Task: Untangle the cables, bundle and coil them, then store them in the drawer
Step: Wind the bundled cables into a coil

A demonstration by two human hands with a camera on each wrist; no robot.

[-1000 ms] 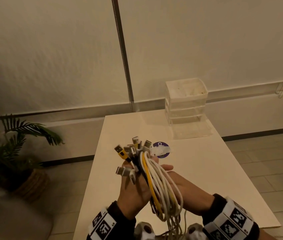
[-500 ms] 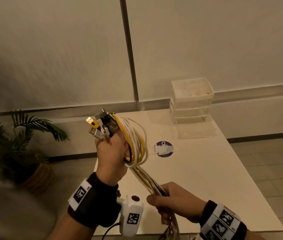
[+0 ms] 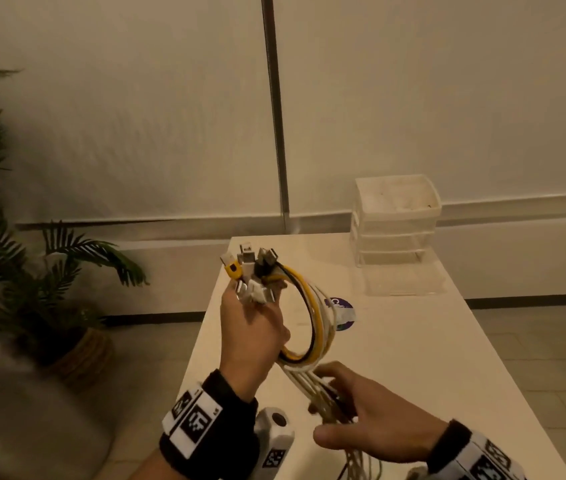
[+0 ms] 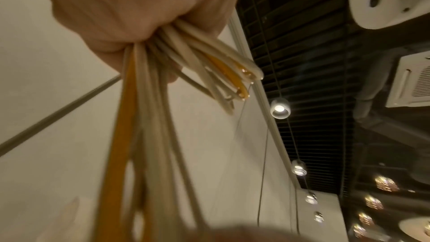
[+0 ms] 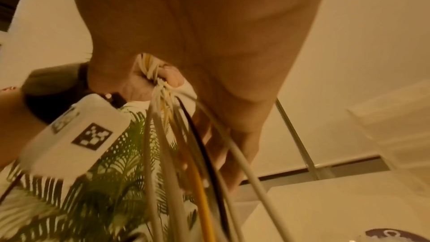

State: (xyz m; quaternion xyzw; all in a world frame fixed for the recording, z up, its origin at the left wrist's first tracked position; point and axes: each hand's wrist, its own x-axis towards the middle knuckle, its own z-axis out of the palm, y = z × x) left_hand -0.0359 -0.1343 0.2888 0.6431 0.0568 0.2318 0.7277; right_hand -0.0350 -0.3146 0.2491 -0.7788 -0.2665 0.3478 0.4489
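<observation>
White, yellow cables (image 3: 319, 323): loop up, tail slants down-right.
Left hand (image 3: 250, 334): clenched round loop below plugs (image 3: 250, 265).
Right hand (image 3: 361, 414): lower, fingers loose along tail; likely winds next.

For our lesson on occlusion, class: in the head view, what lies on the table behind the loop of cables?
A round purple disc with something white on it, on the table. The cable loop in the left hand covers its left edge.
</observation>
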